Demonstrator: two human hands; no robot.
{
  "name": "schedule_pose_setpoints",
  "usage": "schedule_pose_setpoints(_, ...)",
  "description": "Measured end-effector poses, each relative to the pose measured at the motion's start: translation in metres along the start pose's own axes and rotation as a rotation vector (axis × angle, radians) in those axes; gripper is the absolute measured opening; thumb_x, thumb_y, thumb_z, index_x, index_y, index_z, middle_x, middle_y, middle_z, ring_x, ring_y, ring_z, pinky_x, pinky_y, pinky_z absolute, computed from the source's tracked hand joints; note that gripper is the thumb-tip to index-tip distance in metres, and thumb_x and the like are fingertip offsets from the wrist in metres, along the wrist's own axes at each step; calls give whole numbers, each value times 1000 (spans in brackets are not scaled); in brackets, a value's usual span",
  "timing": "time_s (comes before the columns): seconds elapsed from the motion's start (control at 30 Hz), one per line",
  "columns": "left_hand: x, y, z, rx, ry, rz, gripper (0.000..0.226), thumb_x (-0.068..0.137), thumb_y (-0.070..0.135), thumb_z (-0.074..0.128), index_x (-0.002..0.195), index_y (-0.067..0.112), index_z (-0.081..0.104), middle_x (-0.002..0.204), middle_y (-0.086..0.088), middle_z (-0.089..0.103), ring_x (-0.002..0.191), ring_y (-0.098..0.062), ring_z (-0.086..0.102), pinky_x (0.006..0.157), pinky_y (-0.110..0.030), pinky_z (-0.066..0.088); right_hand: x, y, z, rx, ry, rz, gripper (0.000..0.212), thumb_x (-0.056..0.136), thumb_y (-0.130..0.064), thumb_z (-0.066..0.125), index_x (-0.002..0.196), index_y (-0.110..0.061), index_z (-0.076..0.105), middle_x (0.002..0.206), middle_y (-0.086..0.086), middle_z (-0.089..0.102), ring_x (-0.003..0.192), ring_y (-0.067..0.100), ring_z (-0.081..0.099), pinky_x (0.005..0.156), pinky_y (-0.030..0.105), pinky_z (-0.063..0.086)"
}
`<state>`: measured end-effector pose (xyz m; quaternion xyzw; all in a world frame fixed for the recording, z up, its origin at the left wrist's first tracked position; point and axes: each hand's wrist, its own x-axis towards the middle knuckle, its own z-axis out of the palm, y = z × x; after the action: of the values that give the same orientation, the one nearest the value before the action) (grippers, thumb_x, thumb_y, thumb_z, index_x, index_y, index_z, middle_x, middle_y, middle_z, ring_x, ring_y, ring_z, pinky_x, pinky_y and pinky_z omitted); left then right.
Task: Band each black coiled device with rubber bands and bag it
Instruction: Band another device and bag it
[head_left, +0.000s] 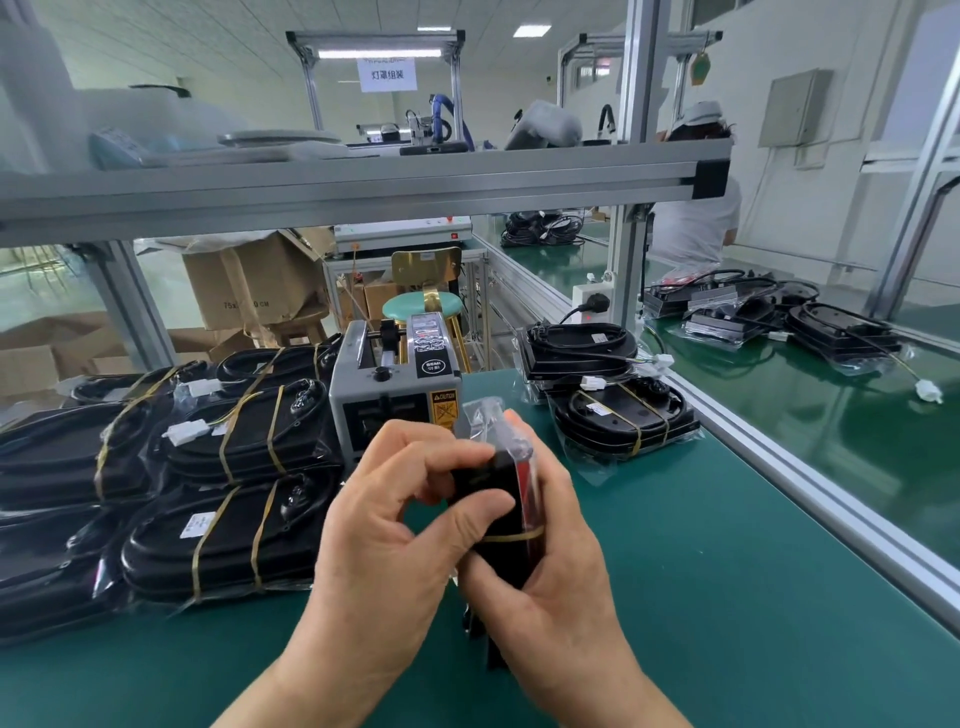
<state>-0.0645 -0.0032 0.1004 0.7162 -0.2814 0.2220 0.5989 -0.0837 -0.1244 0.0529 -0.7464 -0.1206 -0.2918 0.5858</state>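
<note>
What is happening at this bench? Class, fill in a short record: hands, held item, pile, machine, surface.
Left: left hand pinches the top of the device
Right: right hand grips it lower down
Held item: black, upright, one yellow band visible, clear bag sticking up above it
Pile: pile of banded, bagged units at left
Machine: grey dispenser behind the hands
Surface: green mat

The green bench (727, 597) is being overhung by an aluminium shelf (363, 182) across the upper frame; the white-walled room is being lit by ceiling panels (532, 31) at top centre.
</note>
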Motion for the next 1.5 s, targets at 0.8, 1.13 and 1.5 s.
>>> schedule_pose_setpoints(0.8,0,17,-55,241,-139,53,20,80,33,80,98,36,73,93,9,65,86,-13,63,76,-15,48,-23,-54,-29,83,-59,262,70,53,6,49,104,-38,67,94,-29,72,81,-12,67,69,2,46)
schedule_pose_setpoints(1.13,54,32,-64,759,-511,638,27,88,5,71,112,14,75,95,0,63,80,-18,60,65,-38,52,-16,-56,-33,89,-208,198,59,63,-19,74,106,-59,66,92,-14,77,81,16,72,71,11,53)
schedule_pose_setpoints(1.5,59,24,-58,821,-381,712,3,87,4,71,85,5,72,85,-2,65,71,-18,60,65,-38,50,-9,-63,-31,53,-239,222,64,59,-25,70,101,-71,59,87,-14,76,75,7,71,65,3,46)
